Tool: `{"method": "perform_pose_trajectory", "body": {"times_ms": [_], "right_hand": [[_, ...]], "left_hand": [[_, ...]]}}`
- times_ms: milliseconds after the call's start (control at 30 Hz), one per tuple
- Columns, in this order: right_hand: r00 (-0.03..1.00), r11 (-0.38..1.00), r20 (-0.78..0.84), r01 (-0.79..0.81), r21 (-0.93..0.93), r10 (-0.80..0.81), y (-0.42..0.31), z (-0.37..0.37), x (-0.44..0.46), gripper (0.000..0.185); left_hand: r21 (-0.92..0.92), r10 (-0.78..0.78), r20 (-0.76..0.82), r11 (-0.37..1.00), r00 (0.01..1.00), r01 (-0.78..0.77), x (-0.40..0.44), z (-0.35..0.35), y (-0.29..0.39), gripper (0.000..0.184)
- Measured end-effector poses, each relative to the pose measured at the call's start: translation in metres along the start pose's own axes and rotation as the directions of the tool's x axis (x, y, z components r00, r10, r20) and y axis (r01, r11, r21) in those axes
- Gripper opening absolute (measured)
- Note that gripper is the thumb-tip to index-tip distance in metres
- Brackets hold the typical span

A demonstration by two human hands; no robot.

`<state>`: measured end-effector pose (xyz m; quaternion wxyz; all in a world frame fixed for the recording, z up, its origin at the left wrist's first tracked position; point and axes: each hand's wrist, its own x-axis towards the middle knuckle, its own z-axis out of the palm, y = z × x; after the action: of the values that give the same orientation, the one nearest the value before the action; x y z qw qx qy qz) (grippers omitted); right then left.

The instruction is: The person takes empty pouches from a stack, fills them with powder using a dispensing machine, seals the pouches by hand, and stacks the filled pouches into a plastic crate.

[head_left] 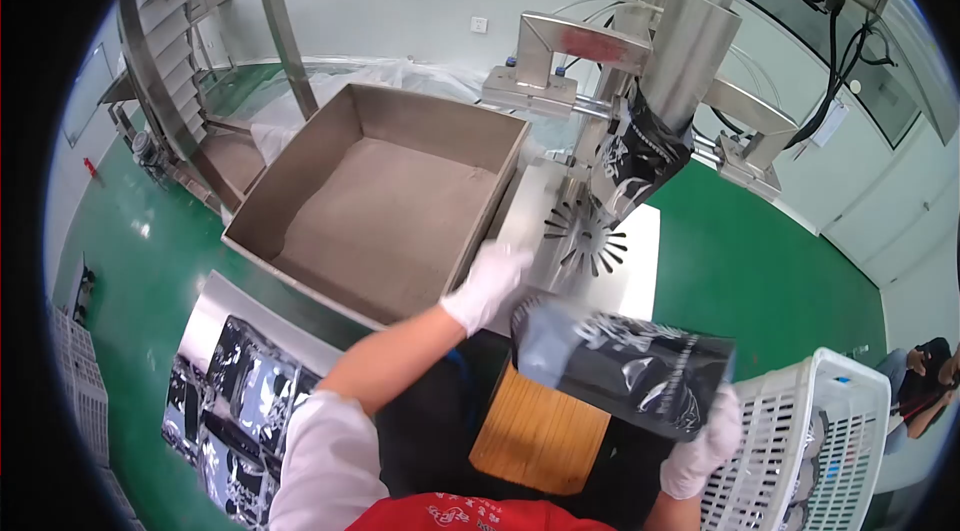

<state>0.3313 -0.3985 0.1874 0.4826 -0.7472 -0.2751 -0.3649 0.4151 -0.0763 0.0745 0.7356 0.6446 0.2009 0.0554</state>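
Observation:
My right hand (708, 443), in a white glove, is closed on one end of a black printed pouch (625, 361). The pouch lies on its side in the air, its far end towards the machine. Beside the metal tray's near right corner is my gloved left hand (492, 283); motion smears its fingers, and it is apart from the pouch. Under the steel filling spout (690, 46) hangs another black pouch (640, 156), tilted, between two clamp arms. Below that pouch sits a metal plate (583, 241) with radial slots.
A deep metal tray (375, 201) stands at left of the machine. Several more black pouches (245, 401) lie on a metal surface at lower left. A white crate (770, 461) stands at right, near a wooden stool (540, 431). Another person (925, 386) is at the far right.

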Motion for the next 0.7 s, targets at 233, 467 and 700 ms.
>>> {"method": "perform_pose_trajectory", "body": {"times_ms": [233,467,700], "right_hand": [[0.962,0.972,0.135,-0.234,-0.031,0.236,0.037,0.018,0.067,0.036],[0.511,0.753,0.589,-0.592,-0.288,0.626,0.076,0.076,0.132,0.037],[0.709,0.877,0.592,-0.078,-0.473,0.383,0.103,0.156,0.142,0.042]], "left_hand": [[0.130,0.287,-0.230,0.956,0.930,-0.262,0.232,0.023,0.046,0.050],[0.296,0.393,-0.264,0.902,0.881,-0.314,0.188,0.034,-0.011,0.039],[-0.101,0.632,0.222,0.772,0.742,-0.627,0.068,0.085,0.023,0.058]]}}
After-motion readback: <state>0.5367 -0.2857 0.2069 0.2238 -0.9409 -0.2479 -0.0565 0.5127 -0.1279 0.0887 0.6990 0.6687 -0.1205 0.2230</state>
